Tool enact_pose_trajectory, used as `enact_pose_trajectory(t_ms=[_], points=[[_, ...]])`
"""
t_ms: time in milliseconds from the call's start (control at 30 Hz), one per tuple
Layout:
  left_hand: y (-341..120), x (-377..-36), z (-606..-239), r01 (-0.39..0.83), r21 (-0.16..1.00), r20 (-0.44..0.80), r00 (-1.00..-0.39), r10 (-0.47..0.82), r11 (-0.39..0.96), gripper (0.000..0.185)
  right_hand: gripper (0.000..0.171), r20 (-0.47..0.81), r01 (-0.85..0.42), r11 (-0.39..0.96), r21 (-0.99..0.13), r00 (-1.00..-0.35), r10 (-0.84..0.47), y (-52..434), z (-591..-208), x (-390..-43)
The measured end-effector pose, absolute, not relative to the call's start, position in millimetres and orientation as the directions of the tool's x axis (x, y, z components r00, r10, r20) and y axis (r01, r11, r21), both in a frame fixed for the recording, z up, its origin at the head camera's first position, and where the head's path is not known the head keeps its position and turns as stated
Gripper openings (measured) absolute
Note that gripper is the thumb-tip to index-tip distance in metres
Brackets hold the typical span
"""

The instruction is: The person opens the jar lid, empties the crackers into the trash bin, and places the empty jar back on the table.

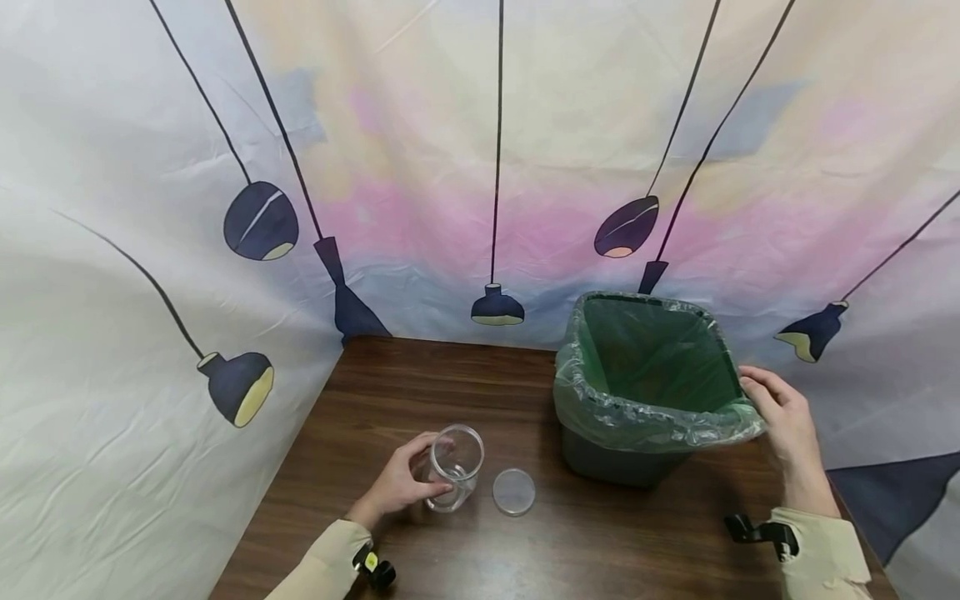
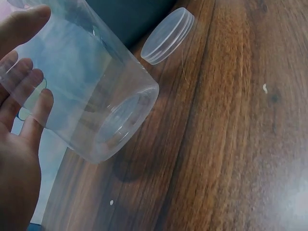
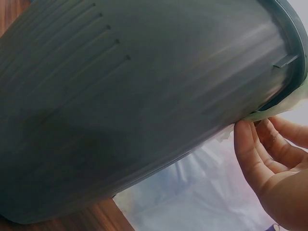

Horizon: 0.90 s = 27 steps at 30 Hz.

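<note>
A clear plastic jar (image 1: 459, 460) without a lid is gripped round its side by my left hand (image 1: 403, 483), thumb on the near side and fingers behind. Its mouth faces up toward the head camera, and its base shows close over the table in the left wrist view. Just right of the jar lies a clear round screw lid (image 1: 513, 492). On the right stands a dark trash can (image 1: 618, 460) lined with a thin green bag (image 1: 592, 408) folded over its rim. My right hand (image 1: 787, 425) pinches the bag's edge at the can's right rim, seen in the right wrist view.
A brown wood-grain table (image 1: 450, 375) bears everything. Behind it and along both sides hangs a cloth (image 1: 420, 275) printed with hanging lamps, close to the trash can. Small pale specks dot the tabletop in the left wrist view.
</note>
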<state>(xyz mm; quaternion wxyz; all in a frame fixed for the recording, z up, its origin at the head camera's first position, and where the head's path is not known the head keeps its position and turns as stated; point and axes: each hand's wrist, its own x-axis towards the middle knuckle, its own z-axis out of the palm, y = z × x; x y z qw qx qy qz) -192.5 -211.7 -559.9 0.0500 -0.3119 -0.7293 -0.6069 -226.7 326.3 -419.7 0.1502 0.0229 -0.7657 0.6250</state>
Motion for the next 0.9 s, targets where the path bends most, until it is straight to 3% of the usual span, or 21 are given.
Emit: enact_pose_trajectory(t_ms=[233,600,900], points=[[-213,-190,-558,0.486,0.87,0.427,-0.825,0.371,0.08,0.061,0.02,0.268,-0.251,0.122,-0.96,-0.951,0.154,324,-422,-226],[-214,-188,-569,0.456,0.888,0.404,-0.834,0.376,0.058,0.062,0.022,0.267,-0.235,0.203,-0.95,-0.952,0.149,326,-420,-227],[-215,-184,-572,0.428,0.903,0.381,-0.844,0.378,0.044,0.062,0.022,0.255,-0.238,0.128,-0.963,-0.957,0.138,327,-422,-227]])
